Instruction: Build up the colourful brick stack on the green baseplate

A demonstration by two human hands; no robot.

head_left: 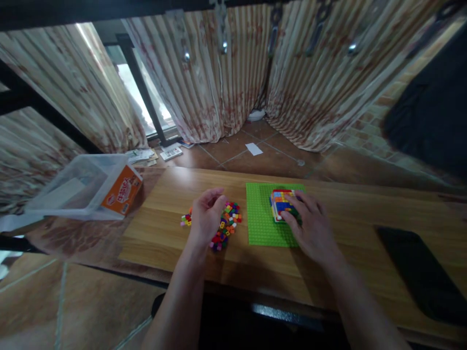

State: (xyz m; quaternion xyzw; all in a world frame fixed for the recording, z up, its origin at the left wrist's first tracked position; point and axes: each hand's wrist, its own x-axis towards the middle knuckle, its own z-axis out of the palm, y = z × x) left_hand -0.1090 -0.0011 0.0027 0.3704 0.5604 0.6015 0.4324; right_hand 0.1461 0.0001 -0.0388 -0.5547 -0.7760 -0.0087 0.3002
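A green baseplate (260, 218) lies on the wooden table (168, 204). On its right half stands a block built of coloured bricks (280, 200). My right hand (310, 223) rests on that block, fingers spread over its near side and touching it. Left of the plate lies a pile of small loose coloured bricks (229, 218). My left hand (206, 216) hovers over the pile with fingers curled together in a pinch; what they hold, if anything, is hidden.
A clear plastic box (78, 187) with an orange label sits at the table's left end. A black flat object (419, 272) lies on the right. Striped curtains (219, 82) hang behind, over a tiled floor with scattered papers.
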